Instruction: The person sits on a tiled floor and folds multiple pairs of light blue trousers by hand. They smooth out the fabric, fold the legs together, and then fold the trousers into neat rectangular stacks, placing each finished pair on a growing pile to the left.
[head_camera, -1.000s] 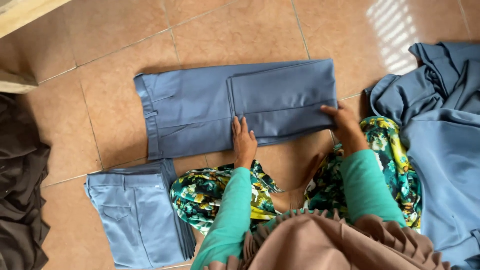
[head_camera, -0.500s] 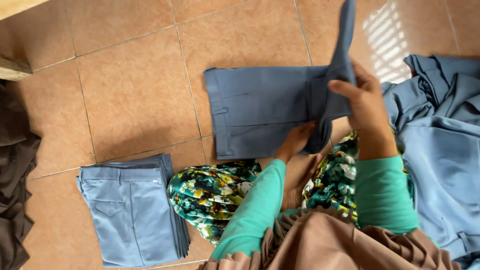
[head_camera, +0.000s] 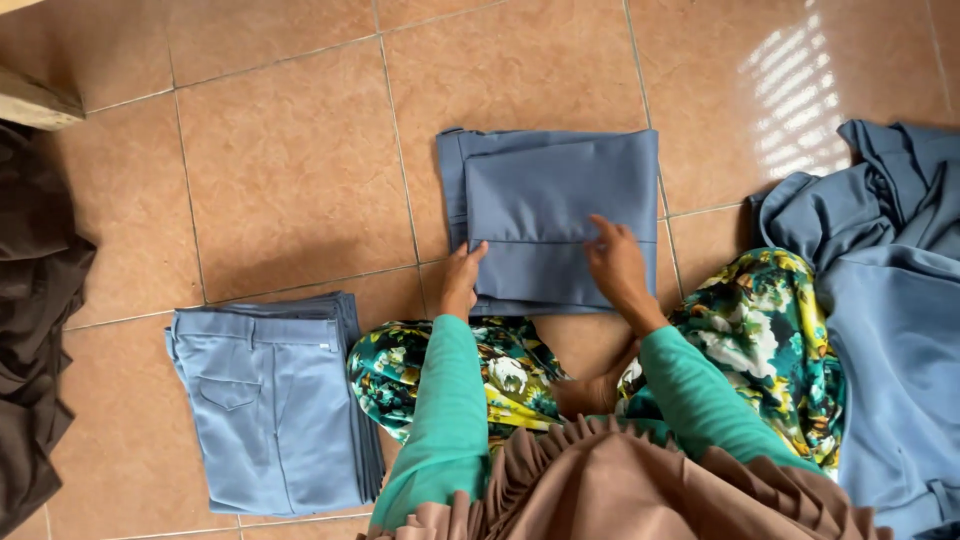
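1. Dark brown cloth (head_camera: 30, 330), far left edge, heaped loose on the tiled floor (head_camera: 290, 170). Well apart from the work.

2. Stack of folded blue trousers (head_camera: 268, 405), lower left, pocket side up, edges fairly square. Sits just beside the person's floral-clad knee (a knee shift could nudge the stack askew).

3. Left hand (head_camera: 460, 282), fingers together, resting flat at the lower-left corner of the folded trousers (head_camera: 555, 215). Holds nothing; presses only.

4. Folded trousers, centre, flat on floor just in front of the knees; top layer doubled over the waistband end. Risk: top fold sits slightly off the layer under it, so lifting w/o squaring may let it slide open.

5. Right hand (head_camera: 617, 262), fingers slightly spread, palm down on the fabric nr. the lower edge. Risk: uneven press could set a crease.

6. Loose blue garments (head_camera: 890, 300), right, unfolded pile, touching the knee; could snag or drag w/ leg movement.
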